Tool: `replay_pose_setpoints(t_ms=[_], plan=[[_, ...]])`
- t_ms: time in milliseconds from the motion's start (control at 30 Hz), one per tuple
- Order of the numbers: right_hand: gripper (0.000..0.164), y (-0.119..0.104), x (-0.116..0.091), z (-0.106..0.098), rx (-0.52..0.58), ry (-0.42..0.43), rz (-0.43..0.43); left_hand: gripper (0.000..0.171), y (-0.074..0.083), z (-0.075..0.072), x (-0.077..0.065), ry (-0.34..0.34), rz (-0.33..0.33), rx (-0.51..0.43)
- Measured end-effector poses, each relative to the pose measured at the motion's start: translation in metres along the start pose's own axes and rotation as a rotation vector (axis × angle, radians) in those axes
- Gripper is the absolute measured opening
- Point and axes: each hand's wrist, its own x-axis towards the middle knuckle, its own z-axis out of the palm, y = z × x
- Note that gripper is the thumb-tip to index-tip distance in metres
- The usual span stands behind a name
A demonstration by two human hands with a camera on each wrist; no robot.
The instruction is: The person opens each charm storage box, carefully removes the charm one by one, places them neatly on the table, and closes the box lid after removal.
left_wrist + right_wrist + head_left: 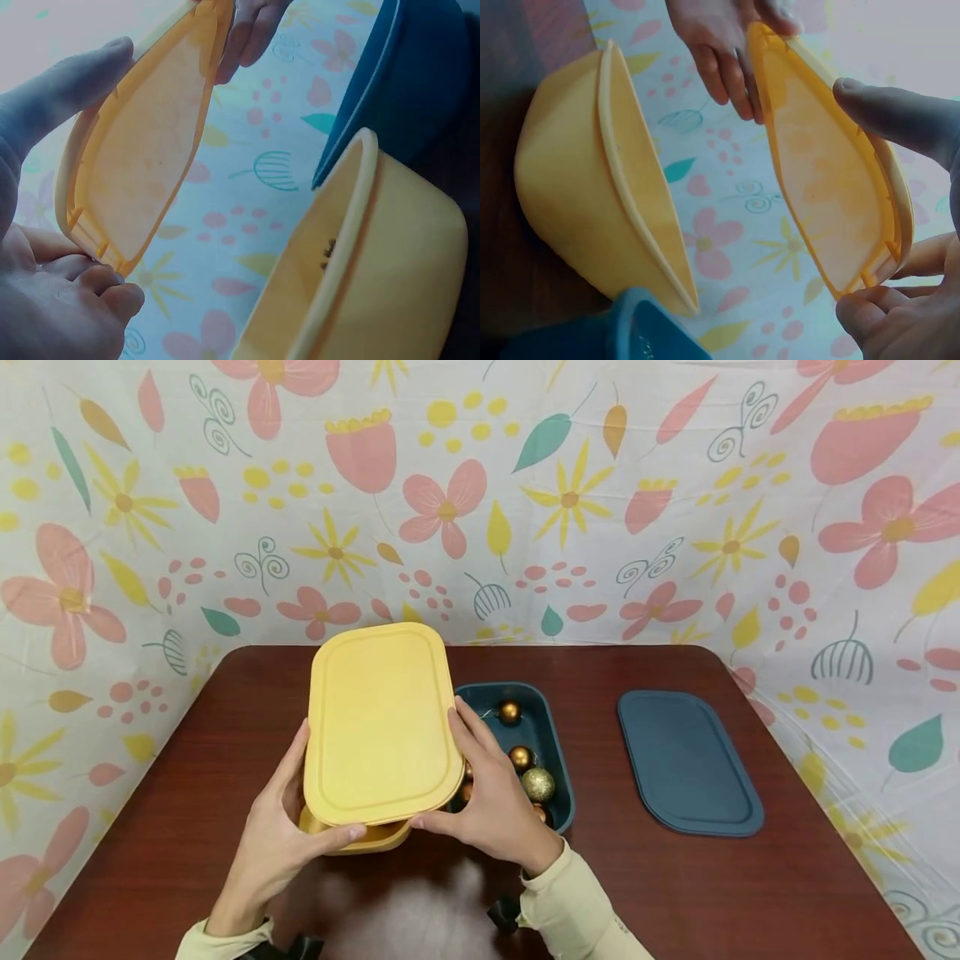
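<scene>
Both hands grip a yellow lid [384, 722] by its two long sides, above a yellow container [375, 842]. In the head view the lid hides most of that container. My left hand [273, 827] has its thumb on the near edge and its fingers along the left side. On the right side, my right hand [491, 789] holds the lid with thumb and fingers. The wrist views show a gap between the lid and the open yellow container [577, 180]. Something small and dark [328, 253] shows inside it in the left wrist view.
A blue container [558, 752] stands just right of the yellow one, with bronze balls [521, 758] and a glittery gold ball [537, 785] in it. Farther right, a blue lid [690, 764] lies flat on the dark wooden table [592, 877]. A floral cloth [480, 502] hangs behind.
</scene>
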Motion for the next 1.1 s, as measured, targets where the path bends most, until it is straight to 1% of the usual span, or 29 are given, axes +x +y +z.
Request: replay_pose_setpoints(t_ms=[67, 233, 433, 500, 667, 800, 933, 1000, 1100], plan=[[0.119, -0.001, -0.001, -0.003, 0.004, 0.008, -0.006, 0.127, 0.004, 0.003, 0.001, 0.003, 0.013, -0.032], [0.118, -0.003, -0.005, -0.013, -0.031, 0.024, -0.026, 0.127, 0.01, 0.012, 0.001, -0.001, 0.039, -0.111], [0.12, -0.006, -0.01, -0.026, -0.047, 0.036, -0.04, 0.128, 0.019, 0.023, 0.001, 0.011, 0.045, -0.177], [0.121, -0.006, -0.012, -0.032, -0.032, 0.044, -0.044, 0.128, 0.023, 0.028, 0.002, 0.001, 0.045, -0.197], [0.122, -0.006, -0.018, -0.05, 0.008, 0.068, -0.101, 0.13, 0.031, 0.042, 0.007, -0.033, 0.051, -0.211], [0.123, -0.005, -0.02, -0.063, 0.002, 0.092, -0.138, 0.131, 0.038, 0.053, 0.011, -0.033, 0.071, -0.194], [0.123, -0.004, -0.025, -0.078, -0.008, 0.111, -0.139, 0.131, 0.046, 0.065, 0.016, -0.032, 0.107, -0.176], [0.123, -0.003, -0.028, -0.085, -0.014, 0.115, -0.144, 0.132, 0.049, 0.072, 0.017, -0.035, 0.111, -0.174], [0.124, 0.0, -0.031, -0.094, -0.052, 0.122, -0.142, 0.132, 0.052, 0.08, 0.02, -0.04, 0.113, -0.184]])
